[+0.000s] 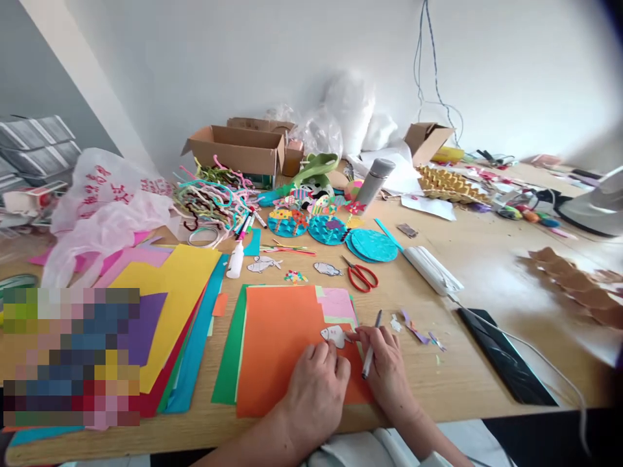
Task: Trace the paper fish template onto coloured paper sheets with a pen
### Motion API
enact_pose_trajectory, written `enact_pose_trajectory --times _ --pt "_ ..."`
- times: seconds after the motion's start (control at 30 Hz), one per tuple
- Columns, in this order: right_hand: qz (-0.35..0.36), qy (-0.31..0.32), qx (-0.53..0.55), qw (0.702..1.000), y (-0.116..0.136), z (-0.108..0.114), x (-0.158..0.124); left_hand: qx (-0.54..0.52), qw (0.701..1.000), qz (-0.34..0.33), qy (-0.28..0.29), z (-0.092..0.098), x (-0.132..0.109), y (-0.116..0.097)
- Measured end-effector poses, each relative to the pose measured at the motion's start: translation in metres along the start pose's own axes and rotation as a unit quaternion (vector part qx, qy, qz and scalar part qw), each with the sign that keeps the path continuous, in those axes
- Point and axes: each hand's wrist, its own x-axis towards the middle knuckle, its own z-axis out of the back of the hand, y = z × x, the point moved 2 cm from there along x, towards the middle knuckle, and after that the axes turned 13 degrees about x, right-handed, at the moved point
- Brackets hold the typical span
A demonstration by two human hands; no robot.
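A small white paper fish cutout (335, 336) with drawn lines lies on an orange sheet (277, 350). My left hand (318, 386) is closed, its curled fingertips against the fish's lower edge. My right hand (387, 366) holds a pen (372, 347) slanting between its fingers, and its index fingertip touches the fish's tail. Under the orange sheet, green paper (228, 370) and a pink piece (335, 303) show. Beyond lie two more outlined fish cutouts, a left one (264, 263) and a right one (328, 268), and red-handled scissors (361, 275).
Coloured paper (195, 279) and a plastic bag (107, 227) cover the left. Pipe cleaners (209, 201), blue discs (372, 245), a grey bottle (377, 185) and a cardboard box (236, 149) stand behind. To the right are paper scraps (413, 327), a white power strip (433, 269) and a phone (506, 355).
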Motion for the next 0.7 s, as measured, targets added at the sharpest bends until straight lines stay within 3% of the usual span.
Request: enact_pose_trajectory --times 0.17,0.33,0.53,0.7 --pt "-0.022 -0.002 0.005 1.000 0.004 0.002 0.000 -0.010 0.999 -0.017 0.037 0.003 0.001 0.001" --pt "-0.041 0.007 0.015 0.999 0.002 0.002 0.000 -0.011 1.000 -0.001 0.020 0.005 0.005 -0.003" --pt "-0.032 0.018 0.022 0.999 0.002 0.004 -0.001 -0.034 0.998 0.018 0.043 0.010 0.010 -0.002" --pt "-0.013 0.004 0.016 1.000 -0.004 0.004 -0.002 -0.029 0.998 -0.003 0.050 0.018 0.014 0.002"
